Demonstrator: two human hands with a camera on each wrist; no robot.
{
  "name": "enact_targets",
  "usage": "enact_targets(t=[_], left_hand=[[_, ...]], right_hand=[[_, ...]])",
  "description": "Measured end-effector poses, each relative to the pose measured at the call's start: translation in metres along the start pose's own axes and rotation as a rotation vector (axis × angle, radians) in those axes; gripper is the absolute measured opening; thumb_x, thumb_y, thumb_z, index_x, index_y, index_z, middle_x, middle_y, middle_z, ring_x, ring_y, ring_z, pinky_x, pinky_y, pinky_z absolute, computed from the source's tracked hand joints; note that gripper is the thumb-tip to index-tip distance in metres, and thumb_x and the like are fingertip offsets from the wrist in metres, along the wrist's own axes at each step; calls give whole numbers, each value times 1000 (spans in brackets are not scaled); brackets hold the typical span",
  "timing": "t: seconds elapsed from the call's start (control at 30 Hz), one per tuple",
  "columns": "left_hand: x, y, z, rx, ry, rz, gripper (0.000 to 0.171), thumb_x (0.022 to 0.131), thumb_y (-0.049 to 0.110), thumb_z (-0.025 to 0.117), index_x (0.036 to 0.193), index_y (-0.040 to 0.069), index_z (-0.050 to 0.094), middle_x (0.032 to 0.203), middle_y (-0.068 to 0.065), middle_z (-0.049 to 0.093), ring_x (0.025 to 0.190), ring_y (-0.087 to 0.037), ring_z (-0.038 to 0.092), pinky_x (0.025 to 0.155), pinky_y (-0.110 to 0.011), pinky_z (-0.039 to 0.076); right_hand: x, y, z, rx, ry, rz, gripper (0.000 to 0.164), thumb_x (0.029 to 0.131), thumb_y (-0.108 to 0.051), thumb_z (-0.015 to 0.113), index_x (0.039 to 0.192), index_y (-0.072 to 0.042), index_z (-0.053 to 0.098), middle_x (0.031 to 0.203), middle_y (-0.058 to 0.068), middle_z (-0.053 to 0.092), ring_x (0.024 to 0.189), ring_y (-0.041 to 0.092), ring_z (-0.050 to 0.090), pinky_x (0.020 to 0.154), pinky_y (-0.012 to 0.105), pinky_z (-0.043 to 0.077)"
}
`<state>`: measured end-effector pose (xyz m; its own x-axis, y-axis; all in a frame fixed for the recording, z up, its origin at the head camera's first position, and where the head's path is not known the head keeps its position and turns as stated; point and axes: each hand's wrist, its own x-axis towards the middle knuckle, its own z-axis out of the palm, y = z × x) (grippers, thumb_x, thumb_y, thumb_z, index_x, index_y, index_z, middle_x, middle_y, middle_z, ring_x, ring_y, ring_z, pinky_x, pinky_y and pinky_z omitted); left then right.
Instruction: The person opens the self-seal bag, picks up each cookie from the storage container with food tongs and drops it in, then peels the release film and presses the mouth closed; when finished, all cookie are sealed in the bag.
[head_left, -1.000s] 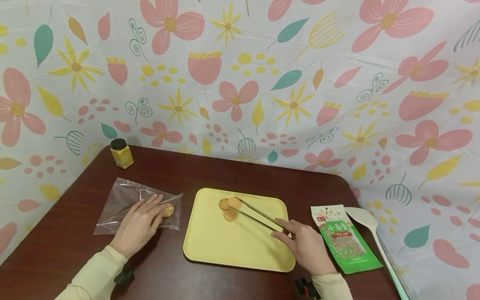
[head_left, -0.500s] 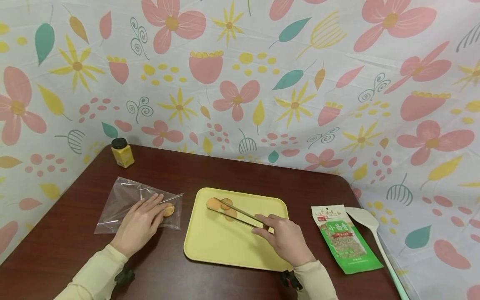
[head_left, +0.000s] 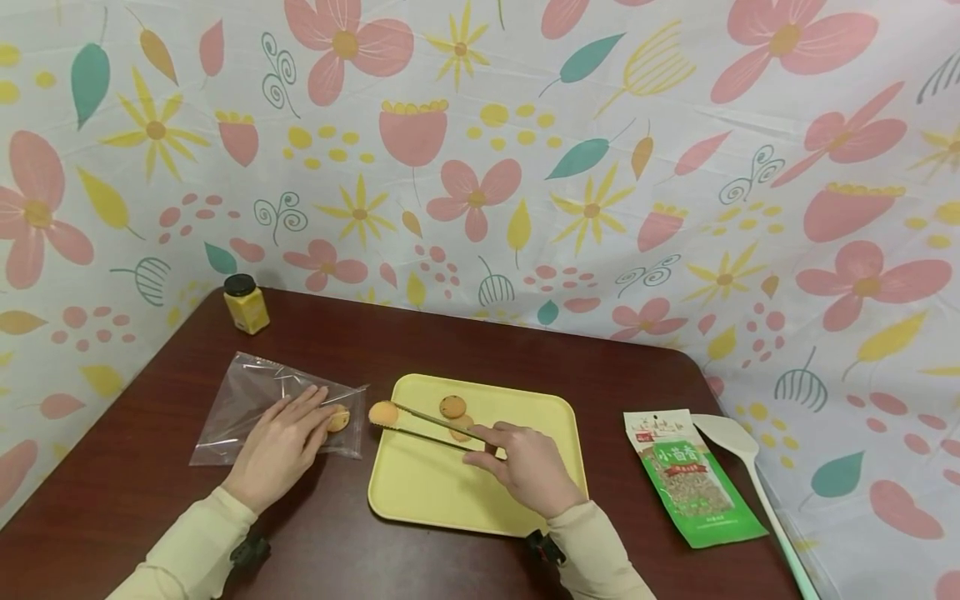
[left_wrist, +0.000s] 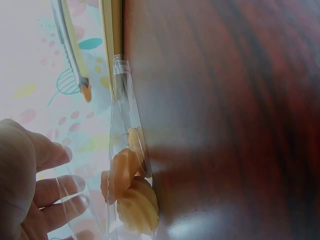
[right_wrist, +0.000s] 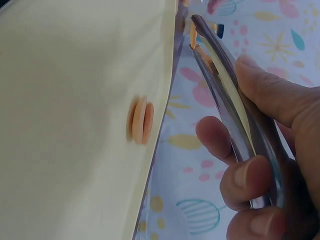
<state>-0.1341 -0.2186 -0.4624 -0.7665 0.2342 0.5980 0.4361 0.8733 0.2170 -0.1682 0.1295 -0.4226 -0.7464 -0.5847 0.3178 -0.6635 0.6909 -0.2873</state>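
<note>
My left hand (head_left: 279, 450) lies on a clear plastic bag (head_left: 247, 400), its fingers extended across the film near the bag's right end. Cookies (left_wrist: 139, 206) sit inside the bag; one of them shows beside the fingers in the head view. In the left wrist view, thumb and fingertips stand apart at the film. My right hand (head_left: 527, 467) grips metal tongs (right_wrist: 262, 127), whose tips pinch a round cookie (head_left: 383, 412) over the left rim of the yellow tray (head_left: 450, 496). Two more cookies (head_left: 452, 407) rest on the tray behind the tongs.
A yellow jar (head_left: 247, 310) with a black lid stands at the back left. Right of the tray lie a green spice packet (head_left: 690, 483) and a white spatula (head_left: 738, 442). Floral cloth (head_left: 480, 183) hangs behind the table (head_left: 337, 533).
My right hand has moved left with the tongs, carrying the pinched cookie from beside the other two to the tray's left rim. The left hand has stayed on the bag.
</note>
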Motion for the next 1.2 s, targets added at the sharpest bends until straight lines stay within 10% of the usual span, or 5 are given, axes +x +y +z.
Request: enact_targets(t=[1.2], left_hand=[[-2, -1, 3, 4, 11, -25, 30, 83, 10, 72, 111, 2, 72, 123, -21, 64, 117, -38, 58, 92, -60, 45]], right_hand=[[42, -28, 33, 83, -88, -93, 44, 89, -48, 64, 121, -20, 70, 74, -20, 59, 56, -3, 49, 53, 19, 43]])
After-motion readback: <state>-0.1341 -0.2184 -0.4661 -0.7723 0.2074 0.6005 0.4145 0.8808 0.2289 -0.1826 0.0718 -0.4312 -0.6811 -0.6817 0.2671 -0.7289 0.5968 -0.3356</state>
